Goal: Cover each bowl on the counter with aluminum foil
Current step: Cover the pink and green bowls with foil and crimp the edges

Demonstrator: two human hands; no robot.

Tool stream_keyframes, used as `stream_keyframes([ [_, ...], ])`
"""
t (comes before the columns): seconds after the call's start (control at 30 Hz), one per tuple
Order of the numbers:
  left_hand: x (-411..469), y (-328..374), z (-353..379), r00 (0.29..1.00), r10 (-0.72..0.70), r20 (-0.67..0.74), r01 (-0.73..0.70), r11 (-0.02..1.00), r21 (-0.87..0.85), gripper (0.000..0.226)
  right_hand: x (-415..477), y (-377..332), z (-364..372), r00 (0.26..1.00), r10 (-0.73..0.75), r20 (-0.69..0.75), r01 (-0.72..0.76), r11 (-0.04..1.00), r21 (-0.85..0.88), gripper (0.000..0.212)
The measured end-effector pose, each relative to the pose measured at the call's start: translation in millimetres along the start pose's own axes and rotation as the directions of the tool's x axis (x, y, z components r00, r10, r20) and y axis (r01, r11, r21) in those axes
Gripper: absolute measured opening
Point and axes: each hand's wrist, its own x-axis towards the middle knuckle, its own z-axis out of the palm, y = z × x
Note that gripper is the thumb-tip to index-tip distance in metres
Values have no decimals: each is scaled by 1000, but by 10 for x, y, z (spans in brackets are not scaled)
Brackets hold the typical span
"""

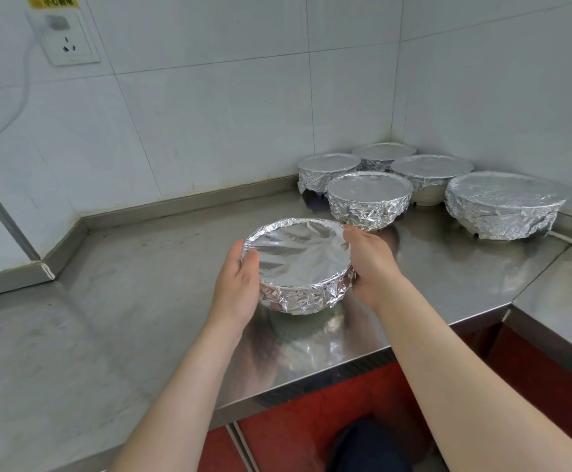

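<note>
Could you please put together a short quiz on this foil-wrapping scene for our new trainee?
1. True or false: the bowl held between the left hand and the right hand has no foil on it.
2. How many foil-covered bowls stand in the corner group?
3. The wall socket is: A) at the upper left of the view; B) directly above the corner group; C) behind the right hand.
Key: 1 false; 2 five; 3 A.

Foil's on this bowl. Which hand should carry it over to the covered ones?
Right, probably. The right hand cups the bowl on the side facing the five covered bowls in the corner; the left hand holds the far side.
</note>
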Motion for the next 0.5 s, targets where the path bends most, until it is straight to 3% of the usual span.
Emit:
stream_keyframes([
  [0.07,-19,-24,14,1000,11,-23,-11,1000,-1,49,-17,-5,9,1000,3,-7,-3,1000,-20,13],
  [0.17,-29,-48,-3,1000,14,-3,-14,1000,-20,48,-53,-9,-15,999,35,-4,-35,999,-20,13],
  [0.27,25,-60,-51,1000,-8,6,9,998,-69,43,-49,-85,-80,998,65,-1,-64,994,-88,35],
  [0.3,69,-54,-67,1000,-21,-18,19,996,-91,43,-38,-130,-97,998,53,20,-50,994,-95,32],
  [0.37,160,-11,-81,997,-76,-14,72,980,-186,45,32,-174,-111,998,7,57,-1,995,-100,27],
  [0.5,254,76,-16,971,-215,102,237,864,-445,35,82,-148,-44,991,-64,118,86,978,-190,37],
])
